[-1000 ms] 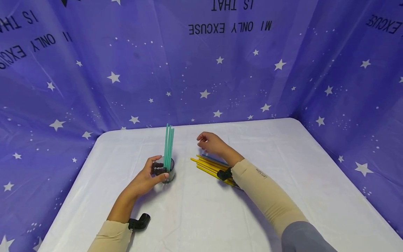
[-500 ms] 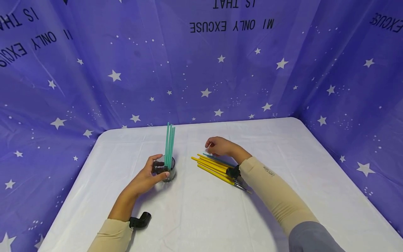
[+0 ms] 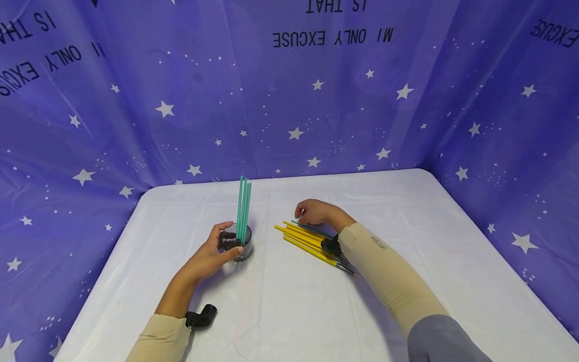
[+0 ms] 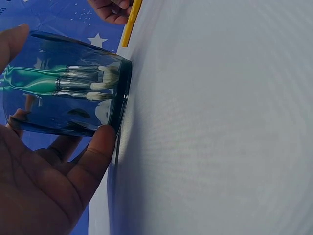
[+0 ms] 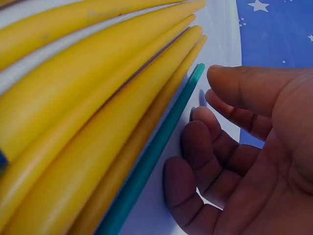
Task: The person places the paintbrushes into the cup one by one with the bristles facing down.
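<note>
The left hand (image 3: 205,260) curls round a glass (image 3: 246,254) of green brushes (image 3: 242,216), upright on the table (image 3: 289,306); the right hand (image 3: 313,211), fingers loosely bent and holding nothing, has come down beside a loose green brush (image 5: 161,134) next to the yellow brushes (image 5: 119,122), bringing it within reach.

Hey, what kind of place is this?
Probably a makeshift tabletop filming booth: a star-printed purple curtain hangs behind and beside a white-covered table, and the person wears a black camera on the left wrist.
</note>
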{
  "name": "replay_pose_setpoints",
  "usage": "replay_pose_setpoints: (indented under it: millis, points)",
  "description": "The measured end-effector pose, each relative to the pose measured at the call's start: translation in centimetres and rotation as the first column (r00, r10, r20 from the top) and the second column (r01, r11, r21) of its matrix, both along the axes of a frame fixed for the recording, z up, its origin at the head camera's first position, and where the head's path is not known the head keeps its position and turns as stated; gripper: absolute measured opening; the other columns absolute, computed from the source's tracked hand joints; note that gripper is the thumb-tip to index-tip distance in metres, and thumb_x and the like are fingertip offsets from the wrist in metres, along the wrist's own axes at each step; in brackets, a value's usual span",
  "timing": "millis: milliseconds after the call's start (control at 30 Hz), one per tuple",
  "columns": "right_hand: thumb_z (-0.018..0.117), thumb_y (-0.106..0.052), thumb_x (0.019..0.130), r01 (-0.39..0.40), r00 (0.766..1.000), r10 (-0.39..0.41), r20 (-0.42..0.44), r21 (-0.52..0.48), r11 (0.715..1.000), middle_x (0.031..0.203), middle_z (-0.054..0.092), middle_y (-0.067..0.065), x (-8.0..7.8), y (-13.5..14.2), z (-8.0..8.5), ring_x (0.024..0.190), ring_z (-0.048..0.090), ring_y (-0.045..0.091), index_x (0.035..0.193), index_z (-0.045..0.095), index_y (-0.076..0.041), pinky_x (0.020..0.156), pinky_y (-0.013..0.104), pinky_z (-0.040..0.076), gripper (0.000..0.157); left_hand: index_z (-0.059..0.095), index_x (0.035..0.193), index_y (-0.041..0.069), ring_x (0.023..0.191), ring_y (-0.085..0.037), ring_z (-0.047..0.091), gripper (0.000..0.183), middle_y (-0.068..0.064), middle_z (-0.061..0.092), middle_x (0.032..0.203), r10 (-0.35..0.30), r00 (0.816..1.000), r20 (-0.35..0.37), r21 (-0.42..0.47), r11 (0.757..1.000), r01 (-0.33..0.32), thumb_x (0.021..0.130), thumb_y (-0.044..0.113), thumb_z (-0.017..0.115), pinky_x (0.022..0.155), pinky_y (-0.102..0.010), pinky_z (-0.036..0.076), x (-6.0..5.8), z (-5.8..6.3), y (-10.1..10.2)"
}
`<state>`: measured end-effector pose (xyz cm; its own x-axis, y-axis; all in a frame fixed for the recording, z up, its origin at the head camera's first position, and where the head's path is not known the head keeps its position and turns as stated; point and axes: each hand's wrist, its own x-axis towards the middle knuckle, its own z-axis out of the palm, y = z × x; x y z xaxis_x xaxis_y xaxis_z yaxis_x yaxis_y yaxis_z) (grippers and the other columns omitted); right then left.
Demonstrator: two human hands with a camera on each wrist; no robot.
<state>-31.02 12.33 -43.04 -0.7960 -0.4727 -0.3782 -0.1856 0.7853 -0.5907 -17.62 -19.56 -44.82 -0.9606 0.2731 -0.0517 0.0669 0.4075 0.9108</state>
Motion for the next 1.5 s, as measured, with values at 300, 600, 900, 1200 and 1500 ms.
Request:
replay_pose_setpoints:
  millis: [300, 600, 900, 1200, 1500]
  points:
    - [0.065, -0.009, 0.092, -0.053, 0.998, 0.057, -0.041, 0.080, 0.995, 0.108, 0.061, 0.007, 0.2, -0.5, 0.5, 0.092, 0.053, 0.022, 0.107, 0.064, -0.008, 0.081, 0.033, 0.046, 0.015, 0.023, 0.152, 0.020, 0.126, -0.036, 0.048, 0.080, -0.019, 0.047, 0.140, 0.010, 1.000, 0.013, -0.022, 1.000, -0.010, 0.091, 0.032, 0.073, 0.106, -0.057, 0.029, -0.1, -0.2, -0.1]
    - [0.063, 0.001, 0.089, -0.063, 0.992, 0.073, -0.104, 0.097, 0.993, 0.097, 0.058, 0.006, 0.7, -1.1, 0.4, 0.085, 0.050, 0.021, 0.102, 0.061, -0.006, 0.074, 0.032, 0.042, 0.015, 0.021, 0.153, 0.018, 0.126, -0.036, 0.048, 0.081, -0.020, 0.047, 0.141, 0.001, 1.000, 0.016, -0.020, 1.000, -0.001, 0.092, 0.031, 0.072, 0.106, -0.057, 0.029, -0.1, 0.0, -0.1]
    - [0.060, 0.005, 0.087, -0.030, 0.994, 0.042, -0.097, 0.122, 0.992, 0.093, 0.058, 0.005, 0.7, -1.2, 0.2, 0.078, 0.049, 0.020, 0.096, 0.062, -0.009, 0.070, 0.032, 0.041, 0.016, 0.021, 0.153, 0.020, 0.129, -0.038, 0.046, 0.081, -0.020, 0.045, 0.142, 0.000, 1.000, 0.025, -0.018, 1.000, 0.000, 0.091, 0.032, 0.072, 0.107, -0.059, 0.028, 0.0, -0.1, -0.1]
    - [0.061, -0.002, 0.093, -0.059, 0.998, 0.060, -0.026, 0.047, 0.997, 0.097, 0.059, 0.006, -0.1, -0.2, 0.1, 0.076, 0.050, 0.018, 0.099, 0.063, -0.007, 0.069, 0.030, 0.042, 0.008, 0.023, 0.152, 0.019, 0.126, -0.037, 0.047, 0.080, -0.020, 0.046, 0.141, 0.006, 1.000, 0.017, -0.014, 1.000, -0.006, 0.091, 0.031, 0.072, 0.106, -0.057, 0.028, -0.1, -0.2, -0.1]
    - [0.056, -0.003, 0.096, 0.012, 0.995, -0.001, 0.100, -0.110, 0.994, 0.087, 0.053, 0.006, -0.3, 0.5, 1.3, 0.061, 0.043, 0.015, 0.108, 0.059, 0.000, 0.060, 0.029, 0.040, 0.013, 0.023, 0.153, 0.017, 0.124, -0.036, 0.049, 0.079, -0.021, 0.046, 0.140, 0.001, 1.000, 0.016, 0.012, 1.000, -0.001, 0.092, 0.026, 0.072, 0.104, -0.054, 0.031, -0.1, 0.2, 0.0]
